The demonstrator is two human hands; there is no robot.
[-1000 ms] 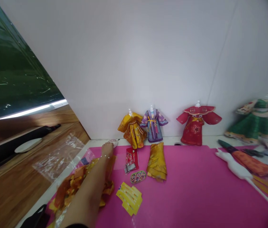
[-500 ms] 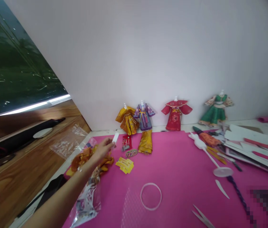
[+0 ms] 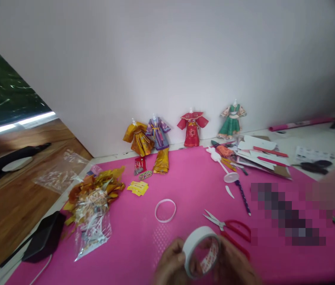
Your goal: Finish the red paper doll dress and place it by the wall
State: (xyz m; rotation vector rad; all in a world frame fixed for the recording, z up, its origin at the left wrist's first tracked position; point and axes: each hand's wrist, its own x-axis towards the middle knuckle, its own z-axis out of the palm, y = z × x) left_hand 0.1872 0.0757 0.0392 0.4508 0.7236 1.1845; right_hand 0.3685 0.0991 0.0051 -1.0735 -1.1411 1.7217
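Observation:
A roll of white double-sided tape [image 3: 201,233] is held near the bottom edge, tilted so its printed inner core shows. My left hand [image 3: 170,263] grips its left side, with the thumb against the rim. My right hand [image 3: 235,263], somewhat blurred, closes on the right side of the roll. Just behind it lie red-handled scissors [image 3: 238,229], blades apart. A thin white ring [image 3: 165,210] rests on the pink mat [image 3: 185,186] beyond the roll.
Doll dresses, gold [image 3: 139,138], purple [image 3: 157,132], red [image 3: 192,128] and green [image 3: 231,120], stand along the wall. Gold scraps [image 3: 96,192] and a clear bag [image 3: 93,231] lie left. Papers [image 3: 256,152], a white stand [image 3: 222,166] and a dark pen [image 3: 243,198] lie right.
My left hand, which reached toward the gold scraps with a small white strip, is back at the front. Both hands now hold the tape roll. The view has shifted right and down.

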